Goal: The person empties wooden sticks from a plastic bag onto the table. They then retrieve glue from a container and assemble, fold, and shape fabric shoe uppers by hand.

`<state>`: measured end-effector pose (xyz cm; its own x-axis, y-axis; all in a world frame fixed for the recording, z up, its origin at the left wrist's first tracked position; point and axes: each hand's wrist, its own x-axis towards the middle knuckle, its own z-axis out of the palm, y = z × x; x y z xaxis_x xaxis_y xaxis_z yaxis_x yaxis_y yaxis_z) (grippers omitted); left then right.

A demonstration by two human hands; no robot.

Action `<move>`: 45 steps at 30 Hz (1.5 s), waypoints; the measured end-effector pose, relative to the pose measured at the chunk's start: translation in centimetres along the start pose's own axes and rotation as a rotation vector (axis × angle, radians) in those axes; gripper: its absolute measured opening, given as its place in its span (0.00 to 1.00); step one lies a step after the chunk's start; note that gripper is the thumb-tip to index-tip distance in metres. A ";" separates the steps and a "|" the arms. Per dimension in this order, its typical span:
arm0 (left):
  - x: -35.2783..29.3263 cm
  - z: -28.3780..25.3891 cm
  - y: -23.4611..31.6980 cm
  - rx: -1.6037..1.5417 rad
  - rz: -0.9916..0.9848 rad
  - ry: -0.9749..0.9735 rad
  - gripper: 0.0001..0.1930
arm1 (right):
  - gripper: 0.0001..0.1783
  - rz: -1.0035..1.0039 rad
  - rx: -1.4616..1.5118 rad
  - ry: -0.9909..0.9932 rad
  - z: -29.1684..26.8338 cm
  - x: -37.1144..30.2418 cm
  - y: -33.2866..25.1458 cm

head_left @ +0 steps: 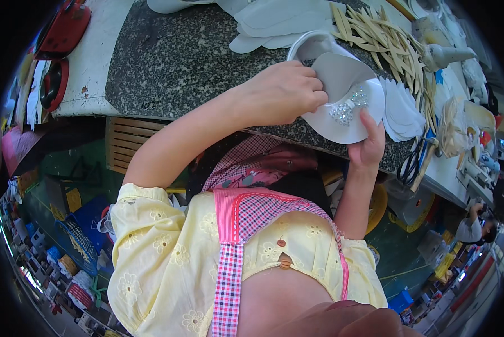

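A white slip-on shoe (347, 127), with a sparkling rhinestone bow (349, 106) on its upper, is held over the front edge of the speckled stone worktop (173, 62). My right hand (369, 139) grips it from the near right, thumb up along the side and the other fingers mostly hidden beneath. A pale grey-white insole (342, 73) stands bent up at the shoe's opening. My left hand (294, 92) reaches across from the left, its fingers curled closed at the insole's edge. Those fingertips are partly hidden.
White sole-shaped pieces (280, 22) lie stacked at the far side, with more white pieces (401, 109) right of the shoe. Tan pointed strips (381, 36) form a heap at the far right. Black-handled scissors (412, 163) are at the right edge. Red-rimmed items (54, 84) sit far left.
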<state>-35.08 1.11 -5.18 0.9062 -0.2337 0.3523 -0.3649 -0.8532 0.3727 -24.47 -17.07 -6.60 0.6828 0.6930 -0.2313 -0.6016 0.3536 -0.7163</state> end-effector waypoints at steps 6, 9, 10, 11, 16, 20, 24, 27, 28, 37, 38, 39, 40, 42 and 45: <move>-0.7 1.5 2.3 -0.139 -0.130 0.454 0.10 | 0.24 -0.171 -0.108 0.124 0.3 -1.1 2.4; -0.7 0.6 2.5 -0.213 -0.156 0.308 0.08 | 0.25 -0.321 -0.021 -0.052 -0.4 -1.4 2.9; -0.4 0.0 2.3 -0.300 -0.120 0.122 0.07 | 0.25 -0.317 -0.024 -0.056 -0.6 -1.4 2.6; -0.3 -0.4 2.0 -0.385 -0.082 -0.066 0.07 | 0.26 -0.259 -0.013 -0.179 -0.9 -1.3 2.0; 0.2 -0.6 0.2 -0.012 0.098 -0.108 0.10 | 0.30 0.098 0.052 -0.239 -2.1 0.3 0.7; -0.7 -0.3 2.4 -0.106 -0.038 0.137 0.19 | 0.25 -0.050 0.039 0.055 1.1 -0.8 2.0; -0.9 1.5 3.5 -0.122 -0.216 0.349 0.17 | 0.24 -0.175 0.024 0.056 -0.1 -0.9 3.3; -0.4 0.7 3.7 -0.074 -0.247 0.238 0.15 | 0.27 -0.201 -0.037 -0.051 -1.0 -0.9 3.6; -0.2 0.6 3.5 -0.063 -0.244 0.152 0.14 | 0.30 -0.198 -0.059 -0.107 -1.1 -0.9 3.6; -0.7 -0.4 2.3 -0.264 -0.128 0.184 0.18 | 0.25 -0.032 0.129 0.020 0.2 -0.8 2.9; -0.8 0.0 2.8 -0.264 -0.125 0.179 0.18 | 0.25 -0.035 0.133 0.022 0.2 -0.9 3.2; -1.1 0.7 3.3 -0.356 -0.192 0.211 0.16 | 0.24 -0.049 0.115 0.021 0.3 -0.9 3.4; -1.2 1.6 3.4 -0.449 -0.256 0.242 0.15 | 0.24 -0.066 0.097 0.023 0.7 -0.9 3.6; -1.0 2.6 3.4 -0.408 -0.210 0.381 0.15 | 0.21 -0.155 0.092 0.027 1.3 -1.2 3.7; -0.9 2.7 3.7 -0.438 -0.255 0.296 0.13 | 0.20 -0.376 -0.257 0.049 0.5 -1.4 3.0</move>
<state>-36.64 -3.10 -6.45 0.9019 0.1477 0.4060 -0.2544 -0.5782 0.7753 -27.47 -16.69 -8.13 0.8564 0.5139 0.0495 -0.1903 0.4034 -0.8950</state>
